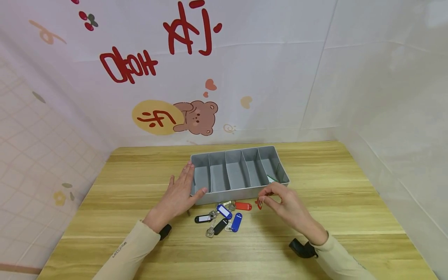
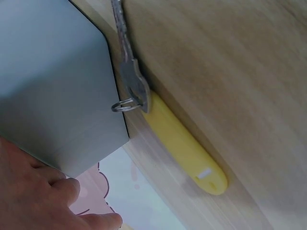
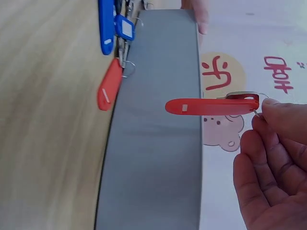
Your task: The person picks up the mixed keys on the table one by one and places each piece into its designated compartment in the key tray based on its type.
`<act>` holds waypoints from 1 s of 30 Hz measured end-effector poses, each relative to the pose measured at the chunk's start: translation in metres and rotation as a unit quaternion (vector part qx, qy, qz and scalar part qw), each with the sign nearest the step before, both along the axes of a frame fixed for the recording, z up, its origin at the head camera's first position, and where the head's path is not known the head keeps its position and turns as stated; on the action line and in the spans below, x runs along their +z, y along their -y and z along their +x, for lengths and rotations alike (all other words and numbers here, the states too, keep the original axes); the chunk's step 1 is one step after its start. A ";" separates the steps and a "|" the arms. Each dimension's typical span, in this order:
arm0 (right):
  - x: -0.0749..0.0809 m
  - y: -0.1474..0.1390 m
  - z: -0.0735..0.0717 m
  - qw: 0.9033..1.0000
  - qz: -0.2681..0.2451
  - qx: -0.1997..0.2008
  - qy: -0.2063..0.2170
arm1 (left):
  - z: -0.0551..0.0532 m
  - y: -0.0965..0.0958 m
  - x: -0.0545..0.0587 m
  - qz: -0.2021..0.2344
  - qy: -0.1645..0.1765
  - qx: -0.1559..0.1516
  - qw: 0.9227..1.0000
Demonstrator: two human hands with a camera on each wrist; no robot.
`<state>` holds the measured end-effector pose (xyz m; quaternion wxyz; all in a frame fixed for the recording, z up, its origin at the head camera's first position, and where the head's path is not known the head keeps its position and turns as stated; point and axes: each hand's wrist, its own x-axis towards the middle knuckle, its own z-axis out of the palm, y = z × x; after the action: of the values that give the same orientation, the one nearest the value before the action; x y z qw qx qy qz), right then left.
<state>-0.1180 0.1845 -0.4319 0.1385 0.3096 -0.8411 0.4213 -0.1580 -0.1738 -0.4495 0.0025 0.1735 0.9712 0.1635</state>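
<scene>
My right hand (image 1: 285, 206) pinches the ring of a red key tag (image 3: 211, 106) with a key on it, held up in front of the grey compartment tray (image 1: 241, 193). With straight fingers, my left hand (image 1: 176, 191) rests on the tray's left end. Before the tray lie several tagged keys: a red key tag (image 1: 243, 206), a blue key tag (image 1: 224, 211), another blue key tag (image 1: 237, 222), a black key tag (image 1: 221, 226) and another black key tag (image 1: 203, 219). A yellow key tag (image 2: 184, 143) with its key lies beside the tray, mostly hidden by my left hand in the head view.
A small green-edged white piece (image 1: 272, 179) shows in the tray's rightmost compartment. The wooden table (image 1: 315, 241) ends against a printed white backdrop (image 1: 273, 77) behind the tray, with a pale sheet (image 1: 392, 116) on the right.
</scene>
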 end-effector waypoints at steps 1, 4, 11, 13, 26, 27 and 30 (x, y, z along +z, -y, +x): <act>0.001 0.000 -0.001 1.000 -0.002 -0.001 0.000 | 0.000 0.000 0.000 0.000 0.000 0.000 1.000; 0.005 -0.001 -0.002 1.000 -0.008 -0.005 -0.001 | 0.000 0.000 0.000 -0.002 -0.002 0.000 1.000; 0.013 -0.001 -0.006 0.999 -0.014 -0.042 -0.023 | 0.000 -0.001 0.001 -0.012 -0.004 0.002 1.000; 0.015 0.000 -0.007 0.998 -0.021 -0.046 -0.023 | 0.000 -0.002 0.002 -0.013 -0.006 0.003 1.000; 0.018 0.000 -0.017 0.996 -0.045 -0.079 -0.011 | 0.002 -0.002 0.001 -0.020 -0.008 0.004 1.000; 0.018 0.000 -0.018 0.996 -0.047 -0.081 -0.009 | 0.002 -0.002 0.001 -0.019 -0.008 0.005 1.000; 0.019 0.000 -0.021 0.994 -0.057 -0.090 0.001 | 0.001 -0.002 0.001 -0.017 -0.008 0.005 1.000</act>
<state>-0.1387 0.1846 -0.4126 0.1924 0.2240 -0.8405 0.4544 -0.1566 -0.1722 -0.4481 -0.0029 0.1701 0.9746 0.1454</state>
